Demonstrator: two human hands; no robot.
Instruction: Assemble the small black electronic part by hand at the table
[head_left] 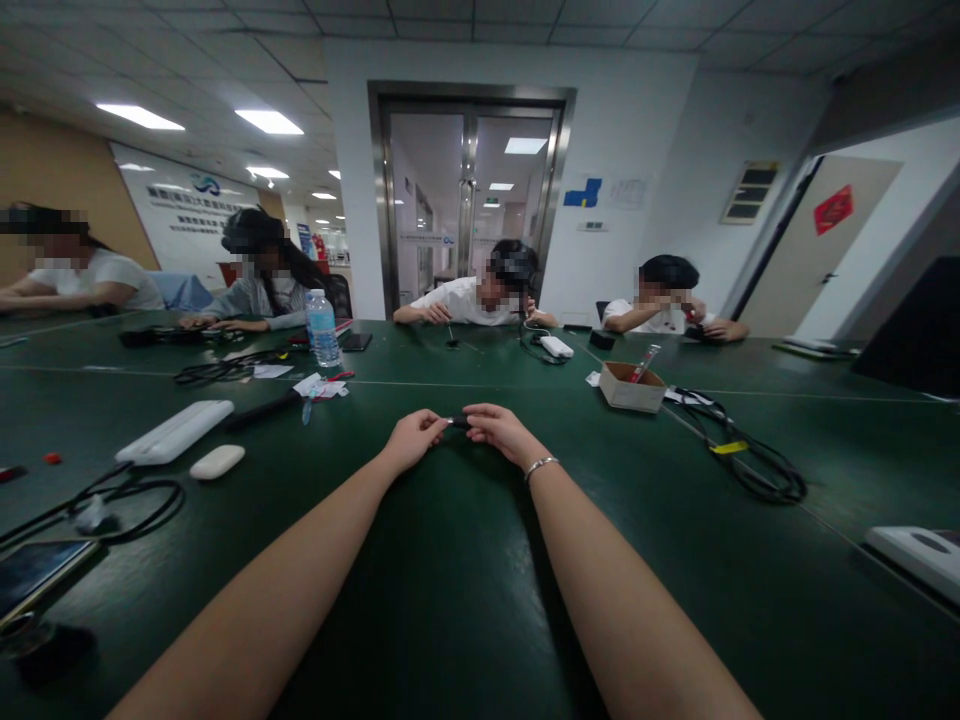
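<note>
Two bare forearms reach forward over a dark green bench (465, 600). The left hand (412, 437) and right hand (499, 430) meet at the middle, fingers curled closed, pinching between them a small dark piece (459, 422) with a pale end, too small to identify. It sits just above the bench surface between the fingertips. A thin bracelet (541, 464) circles the right wrist. To the left lie a white oval case (217, 461), a long white power strip (175, 431) and a black cable loop (127, 500). To the right sit an open cardboard box (631, 387) and a coiled black cable (750, 460). A water bottle (323, 328) stands farther back, where four people sit along the far edge.
</note>
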